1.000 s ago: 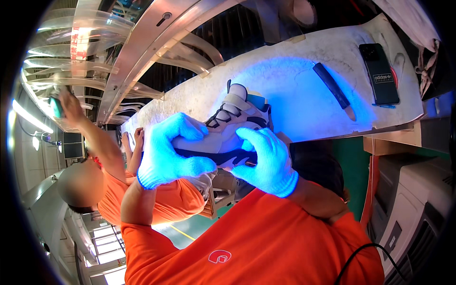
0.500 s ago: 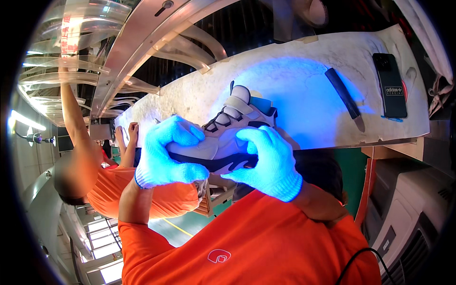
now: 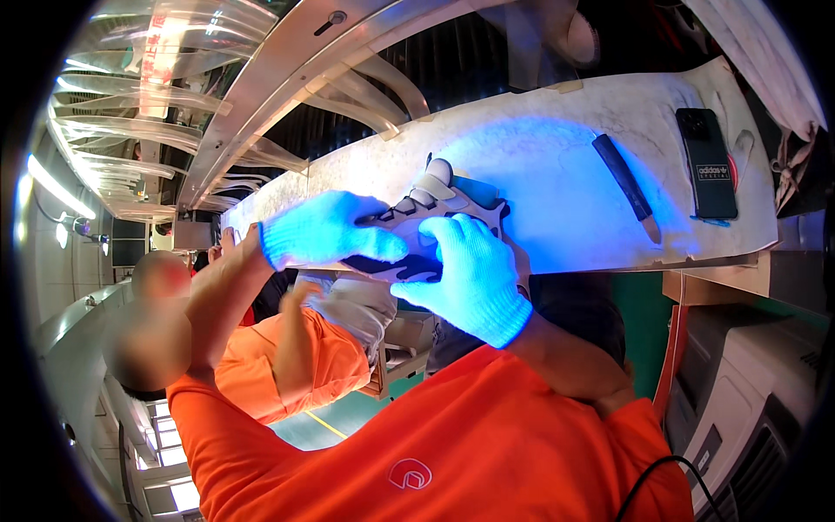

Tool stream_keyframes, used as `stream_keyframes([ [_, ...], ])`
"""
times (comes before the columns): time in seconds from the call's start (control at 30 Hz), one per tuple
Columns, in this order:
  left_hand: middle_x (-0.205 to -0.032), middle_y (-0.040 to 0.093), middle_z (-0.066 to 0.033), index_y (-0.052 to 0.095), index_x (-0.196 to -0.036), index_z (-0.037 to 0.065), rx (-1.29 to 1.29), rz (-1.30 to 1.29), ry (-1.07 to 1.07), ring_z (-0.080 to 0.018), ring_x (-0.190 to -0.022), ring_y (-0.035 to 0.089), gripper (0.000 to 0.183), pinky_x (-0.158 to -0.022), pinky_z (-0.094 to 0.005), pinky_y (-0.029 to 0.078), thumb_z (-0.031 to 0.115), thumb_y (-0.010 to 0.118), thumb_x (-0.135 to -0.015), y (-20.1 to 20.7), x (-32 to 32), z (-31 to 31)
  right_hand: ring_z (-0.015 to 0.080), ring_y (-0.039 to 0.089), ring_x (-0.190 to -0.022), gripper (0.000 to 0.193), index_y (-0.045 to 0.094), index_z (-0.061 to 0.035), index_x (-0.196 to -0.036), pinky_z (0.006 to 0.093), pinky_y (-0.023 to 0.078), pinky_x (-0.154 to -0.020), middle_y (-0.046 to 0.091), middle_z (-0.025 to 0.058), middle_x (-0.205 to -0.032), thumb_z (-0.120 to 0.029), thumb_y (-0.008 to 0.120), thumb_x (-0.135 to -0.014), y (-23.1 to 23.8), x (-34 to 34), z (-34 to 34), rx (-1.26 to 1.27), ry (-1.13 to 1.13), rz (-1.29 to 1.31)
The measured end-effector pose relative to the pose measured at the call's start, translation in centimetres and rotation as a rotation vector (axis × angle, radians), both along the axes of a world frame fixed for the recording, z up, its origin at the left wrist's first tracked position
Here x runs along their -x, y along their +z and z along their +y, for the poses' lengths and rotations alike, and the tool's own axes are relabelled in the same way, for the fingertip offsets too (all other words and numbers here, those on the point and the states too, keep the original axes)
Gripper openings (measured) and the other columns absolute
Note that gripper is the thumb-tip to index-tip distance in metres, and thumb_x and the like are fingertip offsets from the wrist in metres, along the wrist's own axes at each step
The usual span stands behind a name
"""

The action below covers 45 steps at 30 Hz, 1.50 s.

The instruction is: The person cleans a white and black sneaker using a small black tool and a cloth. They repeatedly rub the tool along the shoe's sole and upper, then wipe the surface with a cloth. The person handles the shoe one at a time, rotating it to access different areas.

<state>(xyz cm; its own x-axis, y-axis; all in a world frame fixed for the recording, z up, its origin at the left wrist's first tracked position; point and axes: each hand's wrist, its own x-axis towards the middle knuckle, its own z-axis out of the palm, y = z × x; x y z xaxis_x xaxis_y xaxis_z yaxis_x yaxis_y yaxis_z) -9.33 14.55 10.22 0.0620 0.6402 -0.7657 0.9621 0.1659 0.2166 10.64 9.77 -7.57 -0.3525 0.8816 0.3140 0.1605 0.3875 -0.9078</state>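
Observation:
A white and grey sneaker (image 3: 442,202) with black laces, dark trim and a teal lining lies on its side under blue light at the bench's front edge. My left hand (image 3: 330,230), in a knit glove glowing blue, wraps over its toe end with the thumb along the near side. My right hand (image 3: 474,278), gloved alike, grips the sneaker's near side, fingertips on the upper and thumb low by the sole. Both hands cover much of the toe and side. To the right lies a slim dark tool (image 3: 624,178) with a brownish tip.
A dark phone (image 3: 708,165) lies at the right of the pale-covered bench (image 3: 557,209). Clear curved tubes (image 3: 365,91) and a metal rail (image 3: 261,83) run along the far left. At left, a co-worker in an orange shirt (image 3: 304,352) is close to my left arm.
My left hand has turned and slid further over the toe, its forearm now reaching in from the left. The sneaker has shifted slightly, and the co-worker's raised arm has come down.

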Motion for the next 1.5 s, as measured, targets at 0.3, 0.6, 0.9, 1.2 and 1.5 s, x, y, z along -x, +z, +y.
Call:
stream_keyframes([
  [0.3,-0.134,0.079,-0.0232,0.062,-0.156,-0.003,-0.173,-0.055,-0.24,-0.0315,-0.12,0.079,0.109,-0.109,-0.0401,0.059,0.053,0.103,-0.071,3.9,-3.8,-1.9,0.0271,0.075,-0.099,0.074,0.072,-0.0063,-0.122,0.0409,0.063,-0.082,0.071,0.0114,-0.111,-0.042,0.107,-0.068,-0.6,-1.7,-1.0,0.045,-0.03,0.153],
  [0.6,-0.131,0.08,-0.0219,0.068,-0.15,0.0,-0.28,-0.057,-0.164,-0.0319,-0.114,0.08,0.1,-0.105,-0.0403,0.06,0.051,0.102,-0.071,3.1,-4.3,-2.2,0.0308,0.074,-0.103,0.08,0.068,-0.0078,-0.134,0.0428,0.063,-0.086,0.07,0.011,-0.117,-0.045,0.104,-0.073,-0.8,-2.3,-0.7,0.062,0.032,0.247],
  [0.9,-0.126,0.081,-0.0245,0.069,-0.149,0.0,-0.226,-0.066,-0.088,-0.0337,-0.113,0.081,0.099,-0.103,-0.0388,0.06,0.045,0.103,-0.068,3.0,-4.2,-1.8,0.0262,0.077,-0.098,0.058,0.082,-0.0055,-0.125,0.0375,0.065,-0.083,0.069,0.0114,-0.131,-0.019,0.103,-0.073,-2.9,-3.1,-1.0,-0.307,0.018,0.384],
  [1.2,-0.125,0.08,-0.0231,0.066,-0.152,-0.001,-0.2,-0.092,-0.049,-0.03,-0.112,0.08,0.101,-0.102,-0.0384,0.06,0.041,0.104,-0.068,2.8,-4.0,-1.6,0.0327,0.073,-0.098,0.059,0.067,-0.0052,-0.109,0.0433,0.061,-0.084,0.069,0.0121,-0.104,-0.03,0.106,-0.072,-3.7,-4.6,-3.5,0.06,-0.117,0.182],
  [1.5,-0.128,0.081,-0.022,0.069,-0.149,-0.001,-0.124,-0.092,0.034,-0.0257,-0.113,0.08,0.093,-0.105,-0.0377,0.06,0.035,0.104,-0.071,2.7,-4.0,-1.1,0.0318,0.07,-0.093,0.05,0.066,-0.0064,-0.107,0.044,0.058,-0.076,0.064,0.0139,-0.105,-0.026,0.101,-0.078,-4.4,-3.7,-2.2,0.032,-0.129,0.322],
])
